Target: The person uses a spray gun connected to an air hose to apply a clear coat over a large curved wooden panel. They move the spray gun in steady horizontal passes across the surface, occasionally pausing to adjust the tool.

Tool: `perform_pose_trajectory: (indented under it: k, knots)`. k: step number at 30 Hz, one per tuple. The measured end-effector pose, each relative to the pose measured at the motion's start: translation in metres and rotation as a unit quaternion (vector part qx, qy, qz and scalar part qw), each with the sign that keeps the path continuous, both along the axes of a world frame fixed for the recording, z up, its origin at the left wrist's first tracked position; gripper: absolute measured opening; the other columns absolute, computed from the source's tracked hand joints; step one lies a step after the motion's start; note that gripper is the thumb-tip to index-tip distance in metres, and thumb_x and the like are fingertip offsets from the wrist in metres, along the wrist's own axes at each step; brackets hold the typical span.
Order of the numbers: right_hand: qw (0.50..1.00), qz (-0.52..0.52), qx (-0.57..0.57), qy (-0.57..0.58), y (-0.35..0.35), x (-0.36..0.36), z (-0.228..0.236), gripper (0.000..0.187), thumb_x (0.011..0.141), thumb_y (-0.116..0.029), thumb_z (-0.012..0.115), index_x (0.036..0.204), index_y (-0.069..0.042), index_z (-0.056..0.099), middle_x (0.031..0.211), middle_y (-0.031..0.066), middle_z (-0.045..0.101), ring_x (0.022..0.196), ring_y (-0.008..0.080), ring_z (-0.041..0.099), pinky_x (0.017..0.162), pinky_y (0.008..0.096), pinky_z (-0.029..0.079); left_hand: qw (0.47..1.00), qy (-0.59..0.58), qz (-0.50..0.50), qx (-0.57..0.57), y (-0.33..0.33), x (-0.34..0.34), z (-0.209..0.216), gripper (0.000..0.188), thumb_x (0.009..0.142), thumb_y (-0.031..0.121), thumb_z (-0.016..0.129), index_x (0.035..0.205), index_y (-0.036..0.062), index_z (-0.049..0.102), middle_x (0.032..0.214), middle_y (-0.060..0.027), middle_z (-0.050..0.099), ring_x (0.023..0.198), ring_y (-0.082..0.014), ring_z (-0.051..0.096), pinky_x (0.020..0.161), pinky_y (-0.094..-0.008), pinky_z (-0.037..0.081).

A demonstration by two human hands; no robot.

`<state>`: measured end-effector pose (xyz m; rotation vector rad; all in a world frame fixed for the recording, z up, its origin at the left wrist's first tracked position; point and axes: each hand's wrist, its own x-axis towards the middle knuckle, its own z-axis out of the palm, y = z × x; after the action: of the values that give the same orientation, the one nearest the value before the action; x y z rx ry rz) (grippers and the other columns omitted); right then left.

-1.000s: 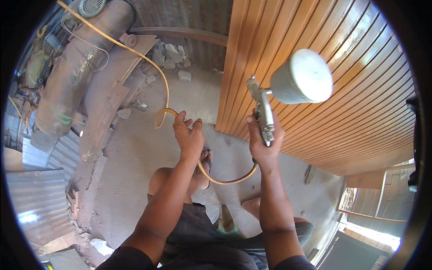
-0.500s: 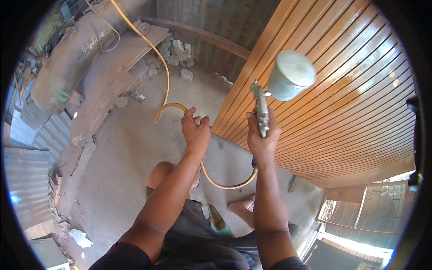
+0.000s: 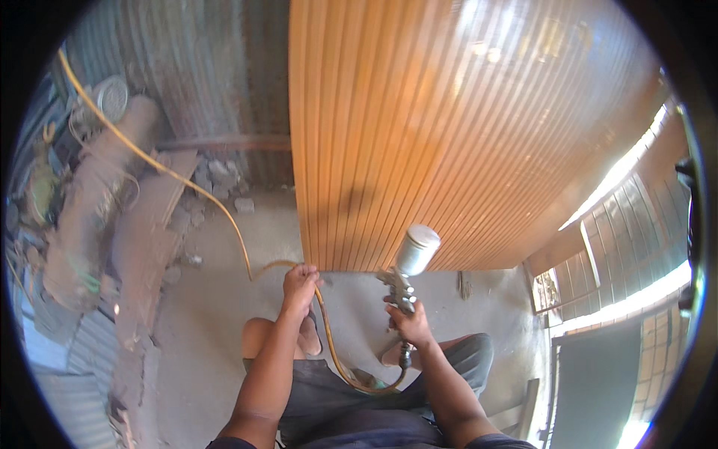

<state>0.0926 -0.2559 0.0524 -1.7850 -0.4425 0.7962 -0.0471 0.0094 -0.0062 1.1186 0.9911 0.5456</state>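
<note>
Spray gun [image 3: 401,289] lower in view, slatted panel [image 3: 419,135], grey floor [image 3: 206,329] behind

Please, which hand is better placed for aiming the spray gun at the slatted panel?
Probably the right hand: it grips the spray gun facing the slatted panel, while the left hand holds the yellow hose.

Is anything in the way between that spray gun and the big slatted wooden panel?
Nothing visible stands between the spray gun in the right hand and the slatted panel; the yellow hose loops on the near side, away from it.
</note>
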Motion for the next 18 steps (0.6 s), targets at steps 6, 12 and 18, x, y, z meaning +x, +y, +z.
perform_pose_trajectory:
  k: [6, 12, 18]
  knots:
    - [0.988, -0.13, 0.081, -0.002, -0.089, 0.019, -0.012, 0.027, 0.098, -0.012, 0.072, 0.121, 0.004, 0.073, 0.085, 0.0067, 0.072, 0.063, 0.0148, 0.068, 0.057, 0.0315, 0.054, 0.999, -0.009, -0.019, 0.042, -0.008, -0.015, -0.014, 0.021, 0.101, -0.001, 0.066, 0.122, -0.0041, 0.069, 0.106, -0.0111, 0.072, 0.086, -0.022, 0.076, 0.076, -0.0316, 0.063]
    - [0.967, -0.201, 0.157, 0.025, -0.12, 0.028, -0.046, 0.023, 0.098, -0.007, 0.069, 0.116, 0.007, 0.07, 0.086, 0.0086, 0.071, 0.058, 0.0177, 0.067, 0.053, 0.0333, 0.054, 0.994, -0.045, -0.036, 0.091, -0.013, -0.032, -0.016, 0.027, 0.101, -0.007, 0.06, 0.127, -0.0035, 0.068, 0.107, -0.0096, 0.07, 0.097, -0.0206, 0.073, 0.082, -0.0319, 0.065]
    - [0.965, -0.213, 0.152, 0.033, -0.114, 0.031, -0.042, 0.022, 0.098, -0.007, 0.067, 0.114, 0.007, 0.068, 0.091, 0.0121, 0.071, 0.057, 0.0186, 0.067, 0.051, 0.0341, 0.052, 0.911, 0.111, -0.135, 0.373, -0.008, -0.053, 0.017, 0.036, 0.097, -0.011, 0.057, 0.129, -0.0001, 0.071, 0.112, -0.0089, 0.071, 0.103, -0.0192, 0.074, 0.086, -0.0328, 0.064]
